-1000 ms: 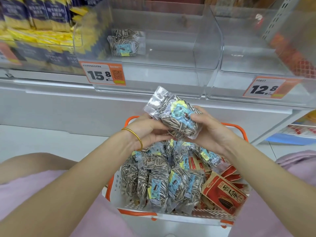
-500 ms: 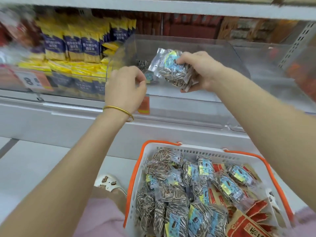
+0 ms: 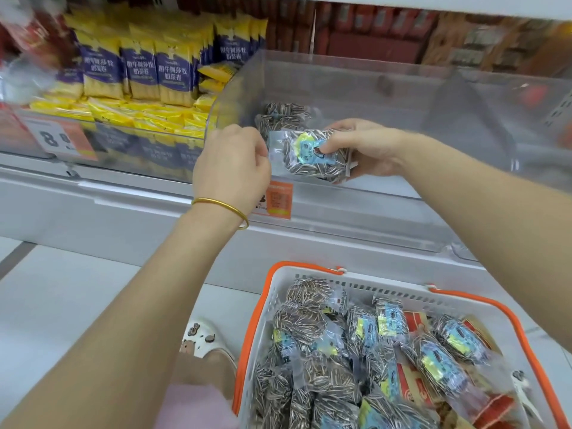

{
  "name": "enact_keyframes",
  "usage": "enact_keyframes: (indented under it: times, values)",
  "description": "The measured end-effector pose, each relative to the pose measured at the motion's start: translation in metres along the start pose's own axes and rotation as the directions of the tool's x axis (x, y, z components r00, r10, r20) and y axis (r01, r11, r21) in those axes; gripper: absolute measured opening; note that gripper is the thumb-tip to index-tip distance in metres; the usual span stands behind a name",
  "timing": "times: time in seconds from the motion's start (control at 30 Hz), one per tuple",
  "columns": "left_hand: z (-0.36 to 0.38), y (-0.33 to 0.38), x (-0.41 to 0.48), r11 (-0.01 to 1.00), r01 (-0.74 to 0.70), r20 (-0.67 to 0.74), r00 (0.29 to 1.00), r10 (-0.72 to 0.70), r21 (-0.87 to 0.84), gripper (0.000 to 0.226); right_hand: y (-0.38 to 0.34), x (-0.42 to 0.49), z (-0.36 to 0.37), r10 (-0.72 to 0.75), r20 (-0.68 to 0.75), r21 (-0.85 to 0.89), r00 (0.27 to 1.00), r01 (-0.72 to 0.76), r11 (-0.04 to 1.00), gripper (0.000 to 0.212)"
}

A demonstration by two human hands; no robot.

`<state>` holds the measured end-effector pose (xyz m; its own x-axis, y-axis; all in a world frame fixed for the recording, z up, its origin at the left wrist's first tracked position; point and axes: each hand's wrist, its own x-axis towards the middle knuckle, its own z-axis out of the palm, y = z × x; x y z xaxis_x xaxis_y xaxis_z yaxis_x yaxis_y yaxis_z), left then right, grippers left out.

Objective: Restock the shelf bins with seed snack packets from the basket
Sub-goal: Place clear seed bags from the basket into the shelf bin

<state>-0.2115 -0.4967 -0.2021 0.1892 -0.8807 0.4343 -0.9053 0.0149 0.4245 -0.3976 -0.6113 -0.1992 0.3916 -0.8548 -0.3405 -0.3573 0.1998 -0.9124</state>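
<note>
Right hand (image 3: 365, 150) grips, left hand (image 3: 232, 168) pinches a sunflower seed packet (image 3: 312, 159) at the clear bin's (image 3: 402, 97) front edge; released early, it may fall outside.

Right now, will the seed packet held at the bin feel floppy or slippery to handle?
Probably fairly firm: the seed packet looks tightly packed and holds its shape in the right hand. Its glossy film may be slippery. Likely light; a finger grip carries it.

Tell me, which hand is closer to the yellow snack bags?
Left. The left hand is just right of the yellow snack bags; the right hand is farther right, holding a seed packet at the clear bin.
</note>
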Motion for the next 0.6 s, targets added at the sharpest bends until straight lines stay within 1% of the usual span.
enact_keyframes:
  times: [0.1, 0.17, 0.3, 0.37, 0.47, 0.53, 0.6]
  values:
    - [0.001, 0.0, 0.004, 1.0, -0.002, -0.009, 1.0, 0.002, -0.02, 0.021, 0.002, 0.0, -0.001, -0.022, 0.054, 0.046, 0.998, 0.02, 0.999, 0.069]
    - [0.001, 0.001, 0.006, 1.0, 0.004, -0.015, 1.0, -0.004, -0.031, 0.022, 0.003, -0.001, -0.001, -0.04, 0.095, 0.07, 0.995, 0.034, 0.997, 0.072]
    - [0.002, 0.006, 0.012, 0.999, 0.006, -0.022, 1.0, -0.007, -0.044, 0.024, 0.0, -0.004, 0.0, -0.066, 0.151, 0.075, 0.986, 0.055, 0.996, 0.067]
    - [0.003, 0.008, 0.015, 0.999, -0.007, -0.016, 1.0, 0.006, -0.044, 0.024, -0.001, -0.006, 0.001, -0.069, 0.19, 0.063, 0.979, 0.058, 0.996, 0.068]
    - [0.004, 0.009, 0.021, 0.998, -0.031, 0.021, 0.999, 0.033, -0.054, 0.026, -0.005, -0.01, 0.001, -0.099, 0.233, 0.038, 0.967, 0.093, 0.995, 0.057]
    - [0.003, 0.012, 0.025, 0.995, -0.063, 0.088, 0.994, 0.069, -0.076, 0.036, -0.009, -0.014, 0.001, -0.13, 0.215, 0.046, 0.968, 0.123, 0.991, 0.057]
    - [0.0, 0.017, 0.029, 0.989, -0.107, 0.18, 0.976, 0.124, -0.103, 0.055, -0.014, -0.018, 0.001, -0.175, 0.156, 0.026, 0.972, 0.173, 0.985, 0.063]
